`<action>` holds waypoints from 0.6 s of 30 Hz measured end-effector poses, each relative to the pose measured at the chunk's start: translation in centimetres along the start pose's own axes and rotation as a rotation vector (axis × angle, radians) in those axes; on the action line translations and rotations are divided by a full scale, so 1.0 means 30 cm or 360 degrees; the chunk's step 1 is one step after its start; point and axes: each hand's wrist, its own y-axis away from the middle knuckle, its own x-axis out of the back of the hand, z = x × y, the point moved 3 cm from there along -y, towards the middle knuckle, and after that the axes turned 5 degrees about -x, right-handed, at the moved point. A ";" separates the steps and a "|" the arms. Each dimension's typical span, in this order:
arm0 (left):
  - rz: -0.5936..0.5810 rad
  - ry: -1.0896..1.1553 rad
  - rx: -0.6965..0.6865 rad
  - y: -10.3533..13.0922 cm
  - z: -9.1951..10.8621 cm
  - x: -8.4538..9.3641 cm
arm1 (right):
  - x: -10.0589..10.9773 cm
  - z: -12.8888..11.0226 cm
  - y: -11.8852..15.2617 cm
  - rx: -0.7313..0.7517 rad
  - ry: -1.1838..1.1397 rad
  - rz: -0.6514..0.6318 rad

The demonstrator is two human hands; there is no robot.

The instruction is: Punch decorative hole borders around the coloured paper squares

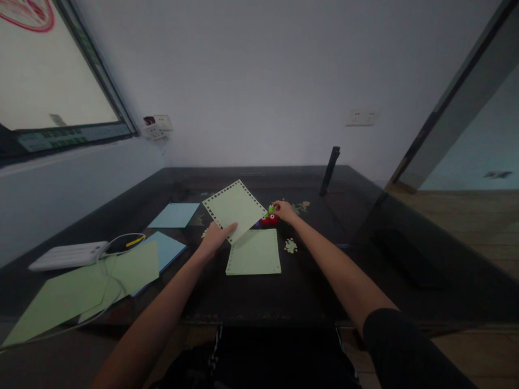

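My left hand [217, 239] pinches a pale green sheet of paper [235, 208], thumb on top, and holds it raised and tilted. Small holes run along the sheet's edges. At its right corner, my right hand [286, 211] closes its fingers on what looks like a small green hole punch [271, 208] with a cartoon eye. Small red pieces with white eyes [272, 219] sit just below it. Under the raised sheet lies a stack of pale green paper [254, 256], with holes along its sides. A little heap of paper bits [291, 246] is to the right of the stack.
On the left of the dark table [308, 292] are a blue sheet [174, 214], more green sheets [77, 289], a white power strip [68, 255] and its cable. A black upright object [330, 170] stands at the back right. A dark flat object [409, 259] lies at right.
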 end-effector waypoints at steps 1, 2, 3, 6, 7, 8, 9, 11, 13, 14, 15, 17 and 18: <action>-0.0011 0.0013 -0.0013 0.002 0.003 -0.002 | 0.006 0.002 0.004 -0.0014 -0.0005 0.0017; -0.0038 0.0027 -0.0015 0.005 0.004 -0.007 | 0.013 0.004 0.011 -0.0030 -0.0025 0.0033; -0.0085 0.0041 -0.0003 0.009 0.005 -0.015 | 0.022 0.007 0.022 -0.0049 -0.0083 0.0044; -0.0244 0.0073 0.0076 0.024 -0.002 -0.051 | 0.059 0.015 0.086 -0.0102 -0.0522 0.0013; -0.0274 0.0093 0.0097 0.029 -0.003 -0.065 | 0.077 0.014 0.118 -0.0111 -0.0718 -0.0015; -0.0290 0.0122 0.0109 0.033 -0.003 -0.079 | 0.096 0.010 0.155 -0.0110 -0.0878 -0.0044; -0.0296 0.0156 0.0118 0.036 0.000 -0.093 | 0.118 0.003 0.194 -0.0101 -0.1000 -0.0062; -0.0332 0.0228 0.0136 0.039 0.015 -0.126 | 0.165 -0.014 0.277 -0.0087 -0.1173 -0.0080; -0.0385 0.0324 0.0145 0.042 0.044 -0.164 | 0.206 -0.032 0.350 -0.0096 -0.1342 -0.0055; -0.0408 0.0382 0.0146 0.043 0.062 -0.185 | 0.222 -0.038 0.381 -0.0121 -0.1444 -0.0033; -0.0422 0.0443 0.0143 0.046 0.081 -0.207 | 0.234 -0.042 0.408 -0.0150 -0.1553 -0.0009; -0.0424 0.0540 0.0133 0.053 0.110 -0.253 | 0.246 -0.048 0.450 -0.0196 -0.1751 0.0032; -0.0411 0.0572 0.0128 0.058 0.118 -0.275 | 0.247 -0.049 0.467 -0.0207 -0.1828 0.0042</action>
